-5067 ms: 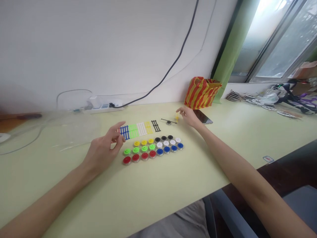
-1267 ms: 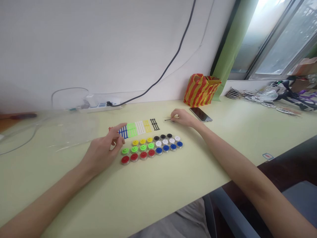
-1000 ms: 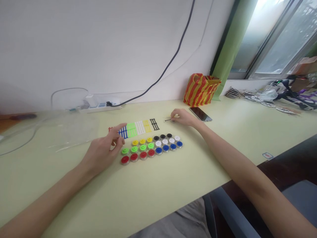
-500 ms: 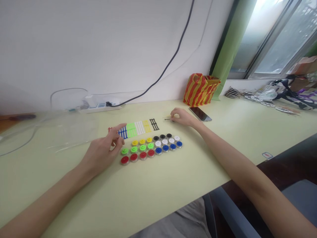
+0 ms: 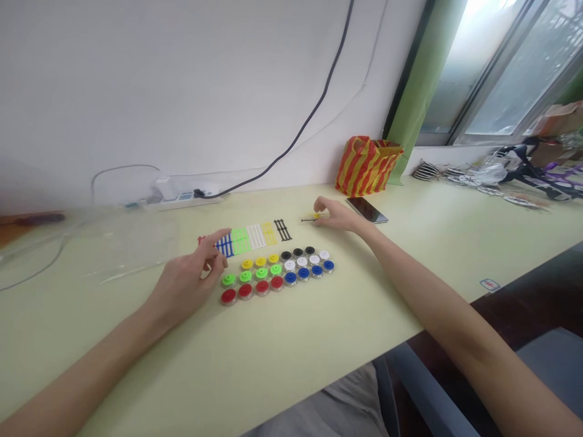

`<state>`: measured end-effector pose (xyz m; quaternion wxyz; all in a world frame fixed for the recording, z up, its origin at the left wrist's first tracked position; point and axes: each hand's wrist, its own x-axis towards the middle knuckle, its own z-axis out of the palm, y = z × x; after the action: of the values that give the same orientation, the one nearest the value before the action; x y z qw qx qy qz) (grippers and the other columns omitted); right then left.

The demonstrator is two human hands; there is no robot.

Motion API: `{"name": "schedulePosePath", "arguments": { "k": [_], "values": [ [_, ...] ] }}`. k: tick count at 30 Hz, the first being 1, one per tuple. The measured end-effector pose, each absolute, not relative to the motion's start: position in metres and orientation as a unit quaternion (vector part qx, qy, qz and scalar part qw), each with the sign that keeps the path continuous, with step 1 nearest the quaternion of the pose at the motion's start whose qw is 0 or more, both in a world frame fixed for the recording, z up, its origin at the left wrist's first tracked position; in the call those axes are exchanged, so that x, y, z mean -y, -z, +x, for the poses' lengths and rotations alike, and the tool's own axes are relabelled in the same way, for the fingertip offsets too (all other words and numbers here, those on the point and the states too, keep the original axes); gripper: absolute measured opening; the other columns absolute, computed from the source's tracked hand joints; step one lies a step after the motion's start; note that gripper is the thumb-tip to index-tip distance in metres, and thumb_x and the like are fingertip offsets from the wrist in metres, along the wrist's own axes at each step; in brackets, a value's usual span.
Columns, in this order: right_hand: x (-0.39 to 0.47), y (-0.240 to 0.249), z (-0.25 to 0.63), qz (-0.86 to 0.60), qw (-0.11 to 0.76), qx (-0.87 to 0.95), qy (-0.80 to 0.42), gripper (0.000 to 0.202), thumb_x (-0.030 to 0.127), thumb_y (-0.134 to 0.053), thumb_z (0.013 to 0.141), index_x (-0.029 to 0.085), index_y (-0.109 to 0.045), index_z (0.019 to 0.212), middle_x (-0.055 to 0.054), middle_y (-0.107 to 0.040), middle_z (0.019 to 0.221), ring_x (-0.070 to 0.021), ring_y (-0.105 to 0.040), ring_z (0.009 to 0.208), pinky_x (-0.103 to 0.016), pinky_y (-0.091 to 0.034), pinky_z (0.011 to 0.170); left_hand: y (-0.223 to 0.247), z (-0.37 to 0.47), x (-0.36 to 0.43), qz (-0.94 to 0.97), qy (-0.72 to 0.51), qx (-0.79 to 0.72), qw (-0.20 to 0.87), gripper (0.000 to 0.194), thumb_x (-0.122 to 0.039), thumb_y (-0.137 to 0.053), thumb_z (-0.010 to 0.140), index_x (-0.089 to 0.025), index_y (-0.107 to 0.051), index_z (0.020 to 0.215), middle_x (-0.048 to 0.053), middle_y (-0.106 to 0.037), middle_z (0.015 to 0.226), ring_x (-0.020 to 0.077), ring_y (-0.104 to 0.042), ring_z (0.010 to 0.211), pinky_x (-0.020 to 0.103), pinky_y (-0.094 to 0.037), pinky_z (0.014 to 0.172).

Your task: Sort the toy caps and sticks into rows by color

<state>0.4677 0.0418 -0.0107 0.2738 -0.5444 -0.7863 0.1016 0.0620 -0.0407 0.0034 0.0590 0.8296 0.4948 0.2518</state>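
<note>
My left hand [image 5: 194, 267] rests at the left end of the small coloured parts, index finger stretched over the blue sticks [image 5: 224, 245], thumb apart, holding nothing visible. Red sticks [image 5: 201, 240] are partly hidden behind it. Green sticks [image 5: 241, 240], white sticks [image 5: 256, 236], yellow sticks [image 5: 269, 233] and black sticks [image 5: 282, 230] follow in a row. Before them stand yellow [image 5: 260, 262], black [image 5: 297, 252], green [image 5: 246, 276], white [image 5: 302, 262], red [image 5: 245, 291] and blue [image 5: 303, 273] round-topped pieces. My right hand [image 5: 334, 215] is open, fingers curved above a small yellow piece [image 5: 316, 216] and a thin dark stick [image 5: 308, 220].
A phone [image 5: 367, 210] lies right of my right hand, before a red-and-yellow striped bag [image 5: 367, 167]. A power strip [image 5: 186, 197] with a black cable [image 5: 296, 136] sits by the wall. Clear plastic sheeting [image 5: 132, 237] lies at left; assorted items [image 5: 514, 176] are piled far right.
My right hand's fingers have parted and lifted slightly, and the yellow piece beneath them shows more clearly. My left hand has hardly moved. The view has shifted a little.
</note>
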Motion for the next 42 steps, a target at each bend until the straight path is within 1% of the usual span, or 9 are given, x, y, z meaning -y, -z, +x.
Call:
{"name": "schedulePosePath", "arguments": {
  "k": [5,17,26,29,32,34,36,39,42],
  "values": [
    [-0.042,0.010,0.467,-0.550,0.264,0.784,-0.113,0.025,0.028,-0.073,0.082,0.021,-0.060,0.103,-0.009,-0.072,0.116,-0.0250,-0.065,0.109,-0.038,-0.050,0.092,-0.003,0.061,0.041,0.830,-0.249,-0.496,0.060,0.058,-0.041,-0.041,0.099,-0.026,-0.039,0.155,0.000,-0.076,0.091,0.0203,-0.070,0.074,0.031,-0.048,0.075],
    [-0.042,0.002,0.480,-0.541,0.240,0.794,-0.140,0.031,0.031,-0.077,0.078,0.021,-0.067,0.106,-0.009,-0.073,0.117,-0.0254,-0.066,0.111,-0.041,-0.050,0.096,-0.004,0.062,0.041,0.831,-0.244,-0.496,0.061,0.059,-0.041,-0.041,0.098,-0.026,-0.038,0.156,-0.001,-0.075,0.091,0.0198,-0.068,0.073,0.032,-0.048,0.076],
    [-0.039,0.001,0.482,-0.542,0.228,0.798,-0.134,0.029,0.029,-0.076,0.080,0.021,-0.071,0.108,-0.011,-0.072,0.123,-0.0276,-0.064,0.116,-0.043,-0.050,0.099,-0.004,0.064,0.043,0.828,-0.245,-0.501,0.067,0.059,-0.041,-0.041,0.098,-0.027,-0.038,0.156,0.000,-0.075,0.091,0.0202,-0.068,0.074,0.032,-0.048,0.077],
    [-0.036,0.000,0.480,-0.541,0.247,0.792,-0.135,0.031,0.032,-0.075,0.081,0.021,-0.071,0.109,-0.011,-0.071,0.125,-0.0285,-0.063,0.119,-0.043,-0.050,0.100,-0.005,0.063,0.043,0.828,-0.247,-0.499,0.068,0.058,-0.041,-0.042,0.099,-0.026,-0.039,0.155,0.000,-0.075,0.090,0.0201,-0.068,0.075,0.032,-0.048,0.077],
    [-0.031,-0.010,0.473,-0.528,0.312,0.780,-0.121,0.026,0.036,-0.070,0.086,0.021,-0.071,0.107,-0.012,-0.071,0.124,-0.0289,-0.062,0.119,-0.045,-0.050,0.100,-0.005,0.062,0.043,0.829,-0.259,-0.492,0.064,0.056,-0.042,-0.040,0.100,-0.025,-0.042,0.153,0.000,-0.075,0.089,0.0196,-0.068,0.074,0.032,-0.048,0.077],
    [-0.024,-0.021,0.463,-0.512,0.352,0.776,-0.108,0.021,0.035,-0.065,0.089,0.020,-0.071,0.103,-0.011,-0.073,0.118,-0.0276,-0.064,0.111,-0.044,-0.051,0.095,-0.004,0.062,0.042,0.831,-0.268,-0.484,0.061,0.052,-0.043,-0.039,0.101,-0.023,-0.049,0.148,0.000,-0.075,0.087,0.0192,-0.069,0.073,0.031,-0.049,0.077],
    [-0.014,-0.032,0.448,-0.488,0.352,0.790,-0.117,0.018,0.034,-0.064,0.090,0.020,-0.071,0.099,-0.010,-0.074,0.110,-0.0246,-0.066,0.100,-0.039,-0.052,0.087,-0.002,0.062,0.042,0.833,-0.270,-0.480,0.055,0.047,-0.044,-0.038,0.101,-0.023,-0.059,0.138,0.001,-0.075,0.083,0.0188,-0.068,0.071,0.031,-0.049,0.076],
    [0.005,-0.041,0.418,-0.440,0.273,0.837,-0.177,0.015,0.031,-0.065,0.091,0.020,-0.071,0.098,-0.007,-0.075,0.101,-0.0205,-0.066,0.089,-0.033,-0.050,0.076,-0.002,0.060,0.040,0.839,-0.271,-0.470,0.041,0.041,-0.042,-0.040,0.101,-0.021,-0.070,0.119,0.003,-0.076,0.085,0.0181,-0.067,0.070,0.031,-0.050,0.074],
    [0.020,-0.037,0.389,-0.412,0.210,0.870,-0.171,0.011,0.025,-0.063,0.093,0.021,-0.071,0.097,-0.006,-0.074,0.097,-0.0191,-0.064,0.085,-0.030,-0.048,0.073,-0.010,0.052,0.035,0.881,-0.249,-0.399,0.051,0.033,-0.041,-0.047,0.101,-0.021,-0.072,0.108,0.006,-0.075,0.105,0.0199,-0.068,0.089,0.031,-0.050,0.083]
  ]
}}
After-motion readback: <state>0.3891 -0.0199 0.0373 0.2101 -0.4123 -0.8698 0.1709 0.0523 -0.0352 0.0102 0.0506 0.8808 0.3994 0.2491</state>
